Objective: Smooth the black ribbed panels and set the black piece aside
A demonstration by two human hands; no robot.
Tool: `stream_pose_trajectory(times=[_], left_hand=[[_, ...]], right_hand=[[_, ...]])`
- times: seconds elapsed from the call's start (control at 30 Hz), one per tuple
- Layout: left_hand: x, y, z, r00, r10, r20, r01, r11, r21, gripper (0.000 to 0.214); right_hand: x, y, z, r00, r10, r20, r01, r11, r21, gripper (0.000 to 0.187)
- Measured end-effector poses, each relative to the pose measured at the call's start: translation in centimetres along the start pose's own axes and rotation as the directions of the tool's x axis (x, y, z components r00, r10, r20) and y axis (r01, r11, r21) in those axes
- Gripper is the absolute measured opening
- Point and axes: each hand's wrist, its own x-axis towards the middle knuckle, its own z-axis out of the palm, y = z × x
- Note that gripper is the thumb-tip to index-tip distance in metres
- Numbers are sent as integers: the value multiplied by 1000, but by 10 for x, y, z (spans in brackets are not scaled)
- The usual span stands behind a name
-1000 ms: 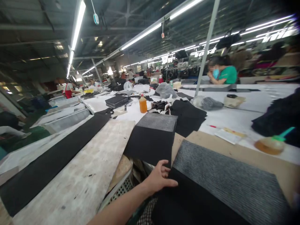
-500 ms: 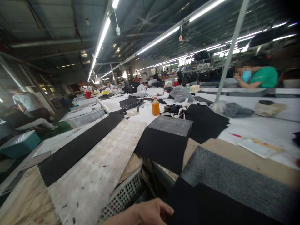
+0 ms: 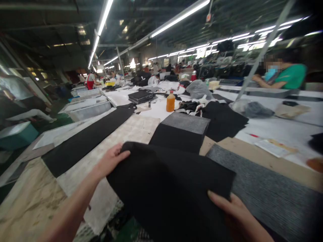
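Fingers of left hand (image 3: 111, 160) and right hand (image 3: 230, 206) grip black fabric (image 3: 171, 185) (opposite edges) between them.

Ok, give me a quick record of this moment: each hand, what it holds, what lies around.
left hand: grips far left corner of the black fabric piece
right hand: grips its near right edge, thumb on top
fabric state: held up, spread between both hands
right of it: grey ribbed fabric flat on brown board
ahead: grey-and-black stack, orange bottle beyond
left: long black strip lying flat
others: person in green shirt, far right
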Motion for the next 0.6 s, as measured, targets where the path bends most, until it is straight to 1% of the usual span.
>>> stream_pose_trajectory(times=[0.03,0.1,0.17,0.23,0.33,0.4,0.5,0.6], left_hand=[[7,3,-26,1000,-27,-13,27,999,-20,45],[22,0,-73,998,-36,-52,34,999,-39,44],[37,-18,-111,996,-69,-64,69,998,-6,47],[50,-46,-137,988,-139,-61,143,988,64,55],[61,-96,-163,970,-230,-78,241,952,189,66],[64,-126,-174,963,-241,-118,263,936,235,67],[63,-160,-184,958,-217,-188,260,933,248,71],[62,-179,-194,956,-186,-227,245,930,273,78]], right_hand=[[15,-2,18,998,29,58,-31,998,46,44],[50,3,54,987,9,158,-21,997,80,40],[87,21,88,973,9,230,-20,999,44,34],[119,47,117,958,43,283,-31,998,-45,32],[152,87,146,950,75,302,-30,988,-153,37],[161,107,158,953,82,293,-29,983,-181,39],[157,125,165,945,87,315,-19,977,-211,45],[144,135,166,936,89,339,5,964,-266,42]])
